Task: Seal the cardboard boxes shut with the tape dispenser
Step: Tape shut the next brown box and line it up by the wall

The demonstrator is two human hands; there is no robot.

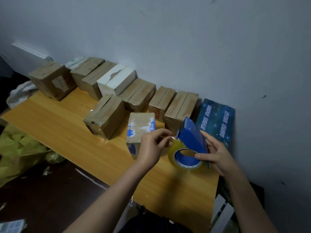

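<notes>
Blue tape dispenser (191, 140) with clear roll, held above brown cardboard boxes (104, 116).

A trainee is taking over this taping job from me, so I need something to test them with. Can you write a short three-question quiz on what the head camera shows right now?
1. True or false: the tape dispenser lies untouched among the boxes.
2. The fingers of the left hand are: A) pinching at the tape roll, by the dispenser's cutter; B) lying flat and straight; C) curled into an empty fist.
3. What colour is the star-patterned box at the right end of the table, by the wall?

Key: 1 false, the right hand grips it. 2 A. 3 dark blue.
</notes>
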